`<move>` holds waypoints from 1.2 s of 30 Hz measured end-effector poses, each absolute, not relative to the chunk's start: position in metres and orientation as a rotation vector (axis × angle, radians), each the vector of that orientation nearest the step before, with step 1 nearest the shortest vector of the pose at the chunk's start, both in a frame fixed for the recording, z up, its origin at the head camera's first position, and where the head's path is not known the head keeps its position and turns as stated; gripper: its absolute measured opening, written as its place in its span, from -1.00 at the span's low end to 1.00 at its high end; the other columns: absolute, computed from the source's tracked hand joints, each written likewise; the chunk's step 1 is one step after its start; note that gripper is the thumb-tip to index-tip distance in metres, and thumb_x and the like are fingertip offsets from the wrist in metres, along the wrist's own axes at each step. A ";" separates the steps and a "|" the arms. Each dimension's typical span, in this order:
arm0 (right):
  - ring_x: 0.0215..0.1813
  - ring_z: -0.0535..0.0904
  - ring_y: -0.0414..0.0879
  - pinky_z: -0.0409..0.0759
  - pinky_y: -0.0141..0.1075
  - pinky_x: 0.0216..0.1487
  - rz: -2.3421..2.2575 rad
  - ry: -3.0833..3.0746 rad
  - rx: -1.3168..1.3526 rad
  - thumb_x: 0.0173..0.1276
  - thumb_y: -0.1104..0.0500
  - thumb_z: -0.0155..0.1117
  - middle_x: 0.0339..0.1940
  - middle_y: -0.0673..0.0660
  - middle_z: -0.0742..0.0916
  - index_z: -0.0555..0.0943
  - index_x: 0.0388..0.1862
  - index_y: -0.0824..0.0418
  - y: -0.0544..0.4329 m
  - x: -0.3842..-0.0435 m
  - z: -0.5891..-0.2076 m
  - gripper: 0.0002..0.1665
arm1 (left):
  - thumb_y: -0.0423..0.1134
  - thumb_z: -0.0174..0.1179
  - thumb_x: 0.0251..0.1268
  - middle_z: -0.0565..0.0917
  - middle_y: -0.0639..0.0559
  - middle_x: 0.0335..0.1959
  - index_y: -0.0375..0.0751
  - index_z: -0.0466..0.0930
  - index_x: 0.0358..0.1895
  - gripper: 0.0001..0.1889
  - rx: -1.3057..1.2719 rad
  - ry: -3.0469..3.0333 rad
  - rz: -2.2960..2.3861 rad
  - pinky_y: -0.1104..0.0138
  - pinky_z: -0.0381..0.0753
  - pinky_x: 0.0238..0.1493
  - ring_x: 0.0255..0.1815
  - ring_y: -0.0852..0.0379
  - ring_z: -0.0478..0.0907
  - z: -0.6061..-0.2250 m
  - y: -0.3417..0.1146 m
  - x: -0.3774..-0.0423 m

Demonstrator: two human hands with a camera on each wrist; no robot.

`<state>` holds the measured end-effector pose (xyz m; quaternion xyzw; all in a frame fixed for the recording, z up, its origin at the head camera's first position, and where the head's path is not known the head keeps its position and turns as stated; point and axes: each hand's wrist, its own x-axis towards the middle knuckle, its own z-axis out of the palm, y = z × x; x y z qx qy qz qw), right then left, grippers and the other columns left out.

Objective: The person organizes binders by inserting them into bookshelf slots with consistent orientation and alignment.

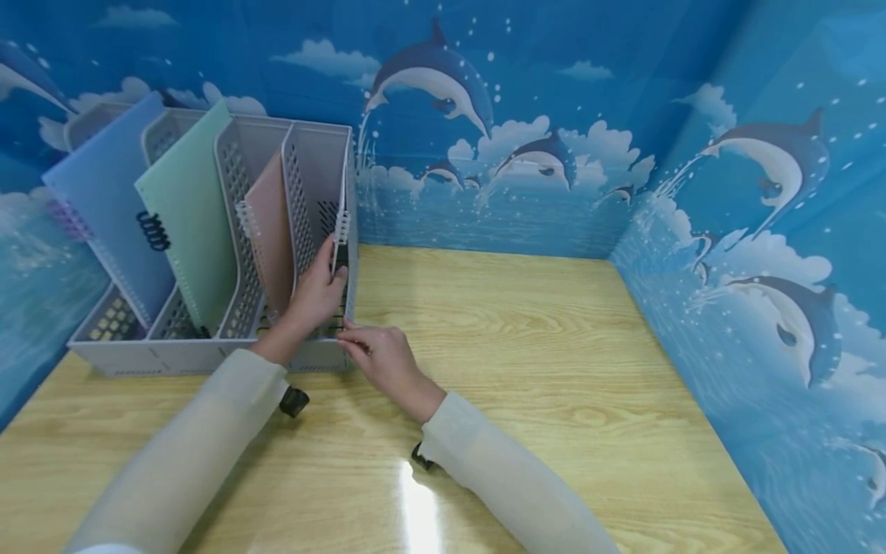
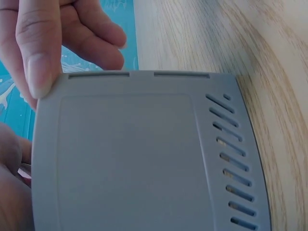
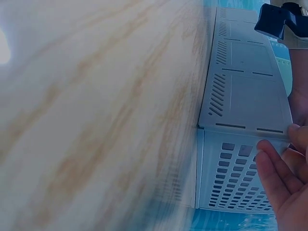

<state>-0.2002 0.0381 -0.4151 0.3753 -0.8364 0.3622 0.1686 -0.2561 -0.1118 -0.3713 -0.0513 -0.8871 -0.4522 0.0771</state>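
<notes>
A grey file organizer (image 1: 183,350) with upright compartments stands at the left of the table. Inside its rightmost compartment, my left hand (image 1: 320,291) grips a thin spiral notebook (image 1: 342,227), seen nearly edge-on with its white coil towards me. Part of that hand shows at the lower left in the left wrist view. My right hand (image 1: 388,358) pinches the organizer's front right corner; in the right wrist view its fingers (image 3: 272,166) lie against the perforated side wall (image 3: 233,178). Left of the held notebook, a pink spiral notebook (image 1: 270,227) leans in its own compartment.
A green notebook (image 1: 197,215) and a blue notebook (image 1: 118,200) stand tilted in the compartments farther left. The wood-grain table (image 1: 526,369) extends to the right. Behind it and on the right hangs a blue dolphin-print backdrop (image 1: 526,208).
</notes>
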 end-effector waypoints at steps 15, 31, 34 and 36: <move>-0.12 0.73 -0.11 0.57 -0.62 -0.17 1.059 -2.383 1.078 0.36 0.23 0.29 0.04 0.22 0.70 0.72 -0.11 0.31 0.035 -0.200 -0.416 -0.79 | -0.25 -0.11 0.52 -0.05 -0.22 0.56 -0.06 -0.36 0.58 -0.25 -0.106 -2.679 -1.394 -0.17 0.13 0.40 0.48 -0.30 0.06 -0.375 -0.117 -0.253; -0.09 0.72 -0.11 0.58 -0.62 -0.17 1.024 -2.377 1.066 0.35 0.24 0.31 0.03 0.18 0.70 0.73 -0.14 0.30 0.034 -0.199 -0.415 -0.81 | -0.10 -0.15 0.55 -0.16 -0.09 0.59 0.11 -0.41 0.57 -0.26 -0.133 -2.667 -1.379 -0.19 0.01 0.44 0.54 -0.22 -0.10 -0.373 -0.118 -0.242; -0.04 0.71 -0.10 0.60 -0.56 -0.12 1.000 -2.378 1.065 0.34 0.23 0.31 0.03 0.19 0.71 0.74 -0.14 0.28 0.036 -0.199 -0.414 -0.82 | -0.02 -0.19 0.57 -0.16 -0.08 0.59 0.14 -0.40 0.57 -0.29 -0.144 -2.663 -1.398 -0.21 0.01 0.43 0.54 -0.22 -0.10 -0.372 -0.119 -0.240; 0.00 0.69 -0.09 0.61 -0.51 -0.08 0.986 -2.378 1.065 0.34 0.23 0.31 0.03 0.19 0.71 0.74 -0.14 0.27 0.037 -0.199 -0.414 -0.82 | 0.01 -0.22 0.58 -0.15 -0.08 0.59 0.14 -0.39 0.57 -0.31 -0.151 -2.663 -1.402 -0.22 0.01 0.43 0.54 -0.22 -0.10 -0.371 -0.120 -0.239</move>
